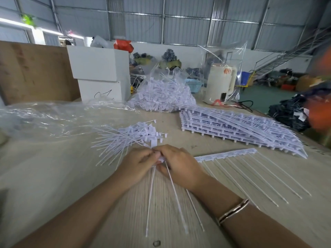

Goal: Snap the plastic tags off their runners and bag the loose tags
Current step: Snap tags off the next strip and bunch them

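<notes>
Snapping tags at frame centre

Left hand and right hand pinch one runner end together — close grip for leverage; loose tags piled just above.

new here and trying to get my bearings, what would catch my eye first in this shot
First, the left hand and right hand pinched together at centre over a runner strip whose thin tails fan toward the camera. Just beyond them lies a loose pile of snapped tags, and to the right a tall stack of unbroken runners. Farther back, a clear bag bulges with tags.
</notes>
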The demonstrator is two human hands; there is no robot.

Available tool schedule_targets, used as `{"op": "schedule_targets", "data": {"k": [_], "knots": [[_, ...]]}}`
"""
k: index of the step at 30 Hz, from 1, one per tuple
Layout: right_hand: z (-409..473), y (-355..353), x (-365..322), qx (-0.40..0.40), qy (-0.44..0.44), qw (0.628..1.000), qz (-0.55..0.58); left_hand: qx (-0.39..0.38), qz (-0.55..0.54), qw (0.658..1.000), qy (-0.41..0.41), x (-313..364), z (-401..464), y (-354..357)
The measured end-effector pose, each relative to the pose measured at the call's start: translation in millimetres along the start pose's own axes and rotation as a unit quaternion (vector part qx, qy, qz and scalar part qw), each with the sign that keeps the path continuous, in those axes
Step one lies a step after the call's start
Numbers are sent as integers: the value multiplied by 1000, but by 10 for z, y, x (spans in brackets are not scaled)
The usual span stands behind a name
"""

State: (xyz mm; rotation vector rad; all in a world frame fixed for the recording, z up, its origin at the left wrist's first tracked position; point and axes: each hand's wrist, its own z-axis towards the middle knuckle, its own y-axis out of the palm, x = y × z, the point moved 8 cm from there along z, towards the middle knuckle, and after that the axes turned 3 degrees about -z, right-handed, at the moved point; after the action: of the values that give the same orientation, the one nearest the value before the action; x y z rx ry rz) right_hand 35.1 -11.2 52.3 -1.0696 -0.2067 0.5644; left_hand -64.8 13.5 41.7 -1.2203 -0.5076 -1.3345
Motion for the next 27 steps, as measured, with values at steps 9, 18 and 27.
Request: {"op": "schedule_targets", "data": {"k": [9, 18, 27], "knots": [[-104, -165, 266, 14, 91, 996, -9, 28, 10, 996, -80, -207, -1, -44], [-108, -71, 417, 9, 155, 971, 179, 12, 83, 996, 7, -82, -3, -61], [-151, -155, 464, 33, 138, 984, 107, 59, 243, 968, -31, -162, 31, -88]]}}
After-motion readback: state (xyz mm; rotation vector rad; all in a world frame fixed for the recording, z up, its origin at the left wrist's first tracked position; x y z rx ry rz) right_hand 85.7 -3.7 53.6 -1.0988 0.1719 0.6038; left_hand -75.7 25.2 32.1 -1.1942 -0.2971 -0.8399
